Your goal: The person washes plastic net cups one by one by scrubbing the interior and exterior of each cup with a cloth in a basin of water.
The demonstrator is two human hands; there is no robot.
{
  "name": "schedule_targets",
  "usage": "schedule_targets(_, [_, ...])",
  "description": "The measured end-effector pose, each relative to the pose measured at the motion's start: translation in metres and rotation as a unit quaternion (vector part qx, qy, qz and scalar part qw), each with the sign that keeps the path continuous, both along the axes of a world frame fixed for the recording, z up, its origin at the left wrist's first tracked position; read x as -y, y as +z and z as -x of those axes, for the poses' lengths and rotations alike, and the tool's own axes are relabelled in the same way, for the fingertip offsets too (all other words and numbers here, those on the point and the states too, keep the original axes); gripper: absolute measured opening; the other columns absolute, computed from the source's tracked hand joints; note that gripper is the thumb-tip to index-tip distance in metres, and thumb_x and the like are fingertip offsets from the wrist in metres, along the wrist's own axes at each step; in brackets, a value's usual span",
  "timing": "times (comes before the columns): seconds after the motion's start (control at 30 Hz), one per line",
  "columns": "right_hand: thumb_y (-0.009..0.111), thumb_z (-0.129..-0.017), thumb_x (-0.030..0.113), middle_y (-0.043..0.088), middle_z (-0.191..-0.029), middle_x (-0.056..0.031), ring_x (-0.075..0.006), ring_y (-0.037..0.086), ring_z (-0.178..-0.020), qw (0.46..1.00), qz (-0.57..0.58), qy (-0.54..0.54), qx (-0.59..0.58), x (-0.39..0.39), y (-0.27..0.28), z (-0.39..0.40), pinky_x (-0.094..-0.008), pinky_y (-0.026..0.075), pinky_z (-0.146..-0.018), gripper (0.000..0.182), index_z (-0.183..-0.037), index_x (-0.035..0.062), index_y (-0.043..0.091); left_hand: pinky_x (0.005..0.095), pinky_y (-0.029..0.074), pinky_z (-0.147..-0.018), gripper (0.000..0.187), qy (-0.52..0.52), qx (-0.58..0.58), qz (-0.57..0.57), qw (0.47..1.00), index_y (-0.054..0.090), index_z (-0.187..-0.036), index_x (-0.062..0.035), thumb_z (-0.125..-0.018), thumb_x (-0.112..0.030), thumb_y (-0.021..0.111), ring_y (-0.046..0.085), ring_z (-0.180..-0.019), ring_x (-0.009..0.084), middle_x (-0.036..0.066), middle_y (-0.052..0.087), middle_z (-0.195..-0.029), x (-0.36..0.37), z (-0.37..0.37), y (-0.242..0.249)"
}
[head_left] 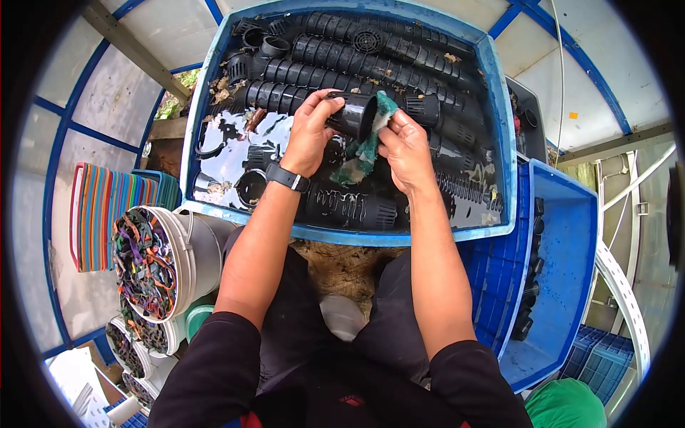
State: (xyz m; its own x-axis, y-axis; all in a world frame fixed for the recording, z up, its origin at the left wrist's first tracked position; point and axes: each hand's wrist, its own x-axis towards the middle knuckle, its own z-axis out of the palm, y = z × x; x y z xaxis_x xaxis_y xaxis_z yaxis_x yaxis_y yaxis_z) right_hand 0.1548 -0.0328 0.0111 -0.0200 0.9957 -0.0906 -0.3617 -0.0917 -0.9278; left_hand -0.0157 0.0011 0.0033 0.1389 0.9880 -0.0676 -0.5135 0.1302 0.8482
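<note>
both hands gripping: l hand (308, 135) on black cup (352, 114), r hand (407, 148) w/ green sponge (365, 146).

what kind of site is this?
Likely an outdoor hydroponics or nursery wash area: blue tub of water full of black net pots, white buckets alongside. Left hand holds a pot, right hand a green scrub pad.

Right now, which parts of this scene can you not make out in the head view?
- Inside of the cup: the green pad and right hand cover its mouth.
- Left hand fingertips: hidden behind the cup.
- Tub bottom: dark water and stacked cups hide it.
- Bucket contents: too small and tangled to identify.
</note>
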Motion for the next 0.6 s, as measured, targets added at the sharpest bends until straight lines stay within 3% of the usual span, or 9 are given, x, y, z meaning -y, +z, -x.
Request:
schedule_targets(0.13, [0.060,-0.091,-0.002,0.068,-0.103,-0.0029,-0.0071,0.061,-0.090,0.998,-0.041,0.010,0.036,-0.007,-0.009,0.002,-0.0230,0.049,-0.075,0.022,-0.112,-0.0021,0.064,0.0246,0.048,-0.073,0.027,0.001,-0.038,-0.024,0.999,0.061,-0.114,-0.0077,-0.092,-0.023,0.068,0.061,-0.091,0.0074,-0.001,0.064,-0.104,0.002,-0.003,-0.003])
schedule_targets(0.27, [0.062,-0.092,0.005,0.070,-0.084,-0.0035,-0.0072,0.061,-0.075,0.992,-0.047,-0.015,0.112,-0.008,-0.015,0.006,-0.0248,0.049,-0.068,0.013,-0.101,-0.0034,0.067,0.0217,0.046,-0.060,0.033,0.029,-0.136,-0.044,0.989,0.065,-0.110,-0.0078,-0.095,-0.037,0.067,0.059,-0.078,0.0044,-0.003,0.065,-0.093,0.002,-0.002,-0.003])
schedule_targets(0.3, [0.061,-0.093,0.009,0.068,-0.077,-0.0057,-0.0072,0.059,-0.071,0.978,-0.061,-0.019,0.200,-0.008,-0.015,0.006,-0.0271,0.047,-0.064,0.014,-0.095,-0.0040,0.066,0.0218,0.044,-0.057,0.036,0.060,-0.169,-0.051,0.982,0.068,-0.101,-0.0062,-0.097,-0.041,0.063,0.054,-0.068,0.0034,-0.004,0.062,-0.081,0.002,-0.005,0.002])
schedule_targets(0.33, [0.061,-0.094,0.013,0.066,-0.070,-0.0080,-0.0072,0.058,-0.067,0.955,-0.075,-0.023,0.288,-0.007,-0.014,0.006,-0.0294,0.046,-0.060,0.019,-0.090,-0.0045,0.065,0.0218,0.044,-0.057,0.036,0.059,-0.169,-0.050,0.983,0.068,-0.101,-0.0062,-0.097,-0.041,0.063,0.054,-0.068,0.0034,-0.004,0.062,-0.081,0.001,-0.004,0.002])
schedule_targets(0.37, [0.060,-0.095,0.019,0.060,-0.062,-0.0148,-0.0126,0.057,-0.058,0.925,-0.086,-0.038,0.367,-0.006,-0.012,0.005,-0.0342,0.044,-0.056,0.028,-0.081,-0.0050,0.061,0.0220,0.044,-0.055,0.038,0.037,-0.194,-0.054,0.979,0.069,-0.097,-0.0048,-0.097,-0.042,0.061,0.052,-0.065,0.0032,-0.005,0.060,-0.076,-0.001,-0.001,0.002])
schedule_targets(0.4, [0.060,-0.095,0.019,0.060,-0.062,-0.0148,-0.0126,0.057,-0.058,0.925,-0.085,-0.038,0.368,-0.004,-0.007,0.004,-0.0342,0.044,-0.056,0.028,-0.081,-0.0050,0.061,0.0222,0.043,-0.054,0.041,0.016,-0.218,-0.057,0.974,0.070,-0.094,-0.0035,-0.098,-0.044,0.060,0.049,-0.061,0.0029,-0.005,0.057,-0.071,-0.002,0.002,0.003])
schedule_targets(0.47, [0.061,-0.094,0.018,0.060,-0.065,-0.0186,-0.0215,0.058,-0.055,0.893,-0.103,-0.038,0.437,-0.001,0.000,0.003,-0.0362,0.044,-0.057,0.027,-0.079,-0.0045,0.060,0.0240,0.042,-0.051,0.046,0.026,-0.267,-0.053,0.962,0.071,-0.091,-0.0015,-0.098,-0.045,0.058,0.046,-0.057,0.0040,-0.007,0.052,-0.064,-0.002,0.007,0.008])
schedule_targets(0.6, [0.062,-0.093,0.016,0.063,-0.068,-0.0197,-0.0296,0.061,-0.057,0.910,-0.127,-0.065,0.390,-0.003,-0.007,0.001,-0.0364,0.045,-0.059,0.023,-0.082,-0.0041,0.060,0.0258,0.043,-0.051,0.058,-0.082,-0.340,0.000,0.937,0.070,-0.099,0.0001,-0.097,-0.055,0.052,0.044,-0.053,0.0077,-0.005,0.051,-0.062,-0.002,0.009,0.012])
